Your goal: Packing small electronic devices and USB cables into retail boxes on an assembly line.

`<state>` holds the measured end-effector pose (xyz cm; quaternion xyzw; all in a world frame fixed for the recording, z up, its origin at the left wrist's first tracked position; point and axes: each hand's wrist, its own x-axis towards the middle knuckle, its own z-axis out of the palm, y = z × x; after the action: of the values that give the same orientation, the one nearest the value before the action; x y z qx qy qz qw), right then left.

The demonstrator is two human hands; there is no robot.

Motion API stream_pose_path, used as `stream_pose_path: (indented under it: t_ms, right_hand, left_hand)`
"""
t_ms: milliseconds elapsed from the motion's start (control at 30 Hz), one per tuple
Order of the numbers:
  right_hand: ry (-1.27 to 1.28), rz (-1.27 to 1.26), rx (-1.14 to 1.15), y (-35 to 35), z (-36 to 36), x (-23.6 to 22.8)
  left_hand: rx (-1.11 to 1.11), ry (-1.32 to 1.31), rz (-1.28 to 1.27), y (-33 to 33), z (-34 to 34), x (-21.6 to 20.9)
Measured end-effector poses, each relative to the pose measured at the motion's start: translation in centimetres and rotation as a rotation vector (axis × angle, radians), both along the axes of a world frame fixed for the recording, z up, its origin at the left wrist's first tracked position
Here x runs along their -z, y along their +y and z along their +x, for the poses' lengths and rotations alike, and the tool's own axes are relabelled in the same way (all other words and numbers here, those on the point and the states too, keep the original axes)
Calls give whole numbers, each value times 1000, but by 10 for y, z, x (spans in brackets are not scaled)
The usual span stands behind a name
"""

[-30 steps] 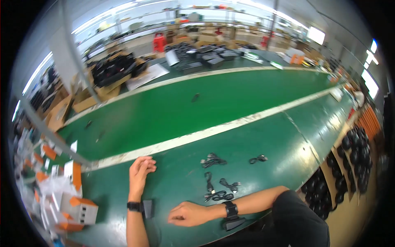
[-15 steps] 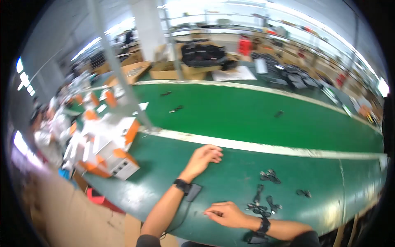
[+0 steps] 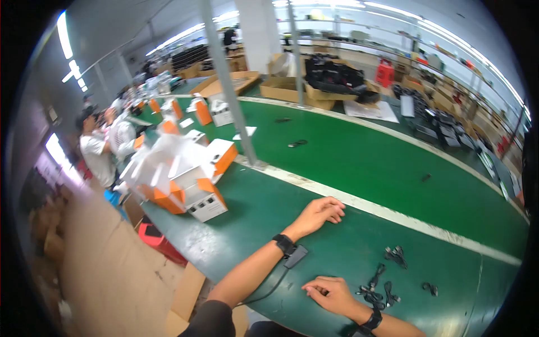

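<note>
Both hands resting empty on green bench [image 3: 269, 213], apparently idle. Left hand [image 3: 317, 214] at 12 o'clock, palm down, fingers loosely curled, gripping nothing. Right hand [image 3: 331, 293] at 5 o'clock, flat, fingers half bent, holding nothing, just left of small black clips [image 3: 377, 289]. About four loose clumps of clips at 4 o'clock, within easy reach. Orange-and-white boxes [image 3: 193, 188] stacked at 10 o'clock; count unclear, blurred.
</note>
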<state>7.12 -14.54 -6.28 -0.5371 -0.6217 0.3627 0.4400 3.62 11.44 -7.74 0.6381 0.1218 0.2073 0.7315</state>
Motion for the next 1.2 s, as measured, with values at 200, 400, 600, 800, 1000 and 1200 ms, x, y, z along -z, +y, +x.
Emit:
stream_pose_path:
  t_ms: [200, 400, 600, 800, 1000, 1200]
  right_hand:
    - [-7, -10, 66, -2, -8, -8]
    - [-13, -35, 90, 0, -9, -13]
    - [-13, -17, 84, 1, -7, -13]
    - [12, -6, 87, -1, -5, -6]
    - [1, -22, 41, -1, -1, -3]
    - [21, -33, 66, -1, -4, -10]
  left_hand:
    - [51, -67, -28, 0, 6, 8]
    - [38, -55, -10, 1, 3, 7]
    - [49, -67, -15, 2, 5, 7]
    - [54, -53, -14, 1, 5, 4]
    - [50, -52, -14, 1, 4, 4]
    - [48, -52, -22, 0, 3, 4]
